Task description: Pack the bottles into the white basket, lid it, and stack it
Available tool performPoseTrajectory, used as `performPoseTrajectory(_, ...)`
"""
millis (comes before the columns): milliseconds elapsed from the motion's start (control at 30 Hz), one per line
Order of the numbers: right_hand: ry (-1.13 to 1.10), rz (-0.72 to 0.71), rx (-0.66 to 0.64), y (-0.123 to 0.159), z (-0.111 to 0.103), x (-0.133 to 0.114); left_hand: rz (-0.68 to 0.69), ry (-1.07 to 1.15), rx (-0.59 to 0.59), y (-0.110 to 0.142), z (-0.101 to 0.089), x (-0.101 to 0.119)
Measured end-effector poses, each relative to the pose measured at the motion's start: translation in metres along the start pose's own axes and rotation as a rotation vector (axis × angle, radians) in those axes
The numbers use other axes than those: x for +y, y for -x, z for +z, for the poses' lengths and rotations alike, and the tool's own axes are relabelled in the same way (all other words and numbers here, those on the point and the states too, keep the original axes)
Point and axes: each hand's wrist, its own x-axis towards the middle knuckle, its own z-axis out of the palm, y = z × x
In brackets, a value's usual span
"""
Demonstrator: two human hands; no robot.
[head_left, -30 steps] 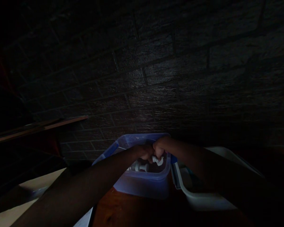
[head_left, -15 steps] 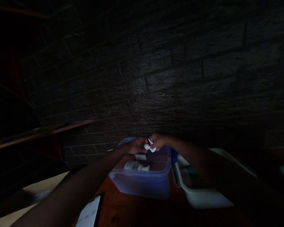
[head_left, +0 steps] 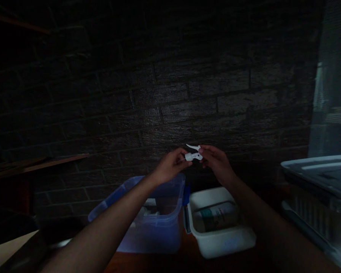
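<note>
Left hand (head_left: 169, 167) and right hand (head_left: 217, 163) pinch opposite ends of a small white plastic trigger-spray head (head_left: 190, 156), held up near a translucent blue plastic tub (head_left: 159, 237); it looks light, stiff and smooth, best gripped by the collar, sparing its thin lever

V. dark pic. A weak shine sits on the brick wall (head_left: 170, 129) near the mid. of the frame. Top L corner is almost black, w/ bricks hard to see. Paler, grayish light shows at the R edge, upper part. Bottom mid. is in deep shadow. The white sprayer top (head_left: 193, 156) is the brightest bit, near ctr. Small stuff in the blue bin (head_left: 159, 231), lower L of ctr., looks soft & blurry.
</note>
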Motion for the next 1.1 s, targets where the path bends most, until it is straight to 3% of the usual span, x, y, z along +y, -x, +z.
performPoseTrajectory(133, -0.107, -0.140, 0.135, 0.009, -0.028, -0.020, 0.093, 0.099, 0.063, -0.031, 0.034, 0.033)
performPoseTrajectory(300, -0.186, -0.296, 0.273, 0.005, -0.043, -0.038, 0.134, 0.247, 0.121, -0.051, 0.070, 0.065)
performPoseTrajectory(467, -0.185, -0.372, 0.336, 0.014, -0.057, -0.048, 0.100, 0.512, 0.187, -0.038, 0.110, 0.084)
performPoseTrajectory(633, -0.127, -0.325, 0.227, 0.021, -0.069, -0.033, -0.009, 0.663, 0.272, -0.018, 0.142, 0.073)
performPoseTrajectory(833, -0.144, -0.247, 0.115, 0.015, -0.060, -0.018, -0.068, 0.752, 0.362, -0.009, 0.153, 0.048)
performPoseTrajectory(1100, -0.155, -0.273, 0.073, 0.020, -0.048, -0.016, -0.042, 0.730, 0.418, -0.002, 0.136, 0.046)
